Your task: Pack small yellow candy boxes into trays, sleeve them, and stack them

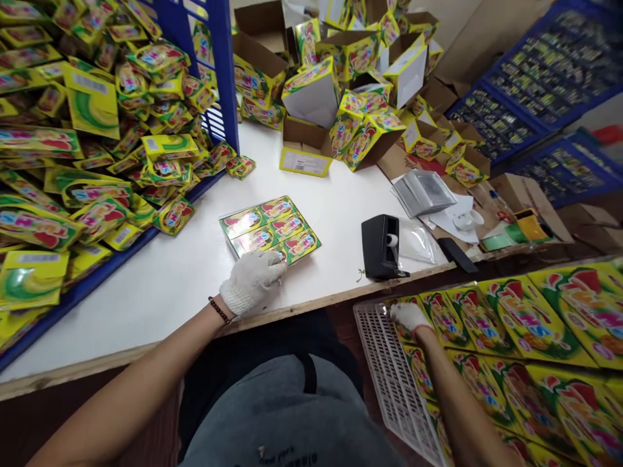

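A clear-wrapped pack of several small yellow-green boxes [269,228] lies flat on the white table [160,279]. My left hand [252,280], in a white knit glove, rests on the pack's near edge with its fingers curled down onto it. My right hand [407,316], also gloved, reaches down to the right of the table. It touches a wrapped pack [440,314] lying in a white plastic crate [389,383]; its fingers are mostly hidden.
A blue crate [221,78] at the left spills over with loose yellow boxes [92,162]. Open cartons [350,84] are heaped at the back. A black tape dispenser [381,246], clear bags [422,192] and a phone [456,254] lie at the right. More blue crates [545,78] stand far right.
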Motion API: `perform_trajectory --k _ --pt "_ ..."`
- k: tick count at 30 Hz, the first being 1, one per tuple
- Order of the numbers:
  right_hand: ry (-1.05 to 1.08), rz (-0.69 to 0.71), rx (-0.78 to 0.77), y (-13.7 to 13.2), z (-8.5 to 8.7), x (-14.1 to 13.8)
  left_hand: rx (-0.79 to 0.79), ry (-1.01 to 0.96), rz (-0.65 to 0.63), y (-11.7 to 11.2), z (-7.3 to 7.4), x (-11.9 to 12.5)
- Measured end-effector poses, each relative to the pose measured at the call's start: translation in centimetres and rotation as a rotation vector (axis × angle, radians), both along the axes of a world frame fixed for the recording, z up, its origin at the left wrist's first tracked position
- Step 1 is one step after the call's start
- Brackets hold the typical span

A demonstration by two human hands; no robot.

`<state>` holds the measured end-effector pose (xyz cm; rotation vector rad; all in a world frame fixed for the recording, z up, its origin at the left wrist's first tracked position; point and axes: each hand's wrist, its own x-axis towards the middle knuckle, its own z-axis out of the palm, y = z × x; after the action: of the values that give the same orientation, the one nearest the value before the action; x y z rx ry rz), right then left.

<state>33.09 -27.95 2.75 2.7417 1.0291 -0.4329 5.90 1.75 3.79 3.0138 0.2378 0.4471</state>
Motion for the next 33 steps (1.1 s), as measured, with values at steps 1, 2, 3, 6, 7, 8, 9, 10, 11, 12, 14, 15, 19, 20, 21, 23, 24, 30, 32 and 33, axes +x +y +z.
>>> perform_trajectory --k 1,2,3,6,7,8,9,10,11,12,14,15,19,20,21,23,24,30,32,33 --pt "0.056 0.019 0.036 0.1 -0.1 -1.1 -0.014 0.011 -0.003 0.0 0.0 0.0" --pt "0.117 0.029 0.086 0.5 -0.1 -2.2 -0.023 0.022 -0.007 0.0 0.1 0.0" --pt "0.194 0.033 0.16 1.2 0.0 -3.3 -0.026 0.029 -0.006 0.0 0.1 0.0" --pt "0.543 0.033 0.508 5.3 0.8 -6.6 -0.019 0.023 0.004 -0.2 0.3 0.1" --pt "0.707 0.023 0.66 7.2 1.1 -7.7 -0.021 0.011 0.017 -0.3 0.3 0.0" --pt "0.834 0.014 0.747 9.2 1.4 -8.7 -0.03 -0.001 0.035 -0.4 0.3 0.0" --pt "0.929 0.001 0.805 11.1 1.6 -9.6 -0.043 -0.009 0.056 -0.5 0.4 0.0" --pt "0.992 -0.004 0.843 12.9 1.6 -10.3 -0.06 -0.013 0.08 -0.7 0.4 0.0" --pt "1.024 -0.014 0.863 14.3 1.5 -10.8 -0.078 -0.012 0.105 -0.7 0.4 0.0" --pt "1.037 -0.025 0.873 15.4 1.3 -11.2 -0.093 -0.004 0.123 -0.8 0.5 0.0" --pt "1.03 -0.054 0.883 16.8 0.5 -11.5 -0.099 0.036 0.135 -0.8 0.8 0.1" --pt "1.019 -0.068 0.883 17.1 0.0 -11.4 -0.089 0.075 0.122 -0.8 1.1 0.2" --pt "0.965 -0.098 0.861 17.1 -1.9 -11.0 -0.013 0.298 0.038 -0.9 2.8 0.8" --pt "0.952 -0.099 0.849 17.2 -2.2 -10.9 -0.006 0.339 0.032 -1.0 3.3 0.9" --pt "0.935 -0.105 0.836 17.2 -2.5 -10.9 -0.007 0.361 0.036 -1.0 3.6 1.1" --pt "0.885 -0.127 0.801 17.5 -2.9 -11.0 -0.034 0.364 0.064 -1.1 3.9 1.6" --pt "0.854 -0.141 0.784 17.6 -3.1 -11.1 -0.056 0.35 0.089 -1.1 3.8 1.8" --pt "0.847 -0.371 0.832 17.2 -3.8 -11.4 -0.137 0.302 0.253 -1.7 2.6 4.3" --pt "0.881 -0.504 0.929 17.2 -3.6 -11.4 -0.135 0.301 0.299 -2.4 2.6 5.0" --pt "0.877 -0.54 0.982 17.4 -3.4 -11.3 -0.134 0.29 0.311 -2.7 2.7 5.1"
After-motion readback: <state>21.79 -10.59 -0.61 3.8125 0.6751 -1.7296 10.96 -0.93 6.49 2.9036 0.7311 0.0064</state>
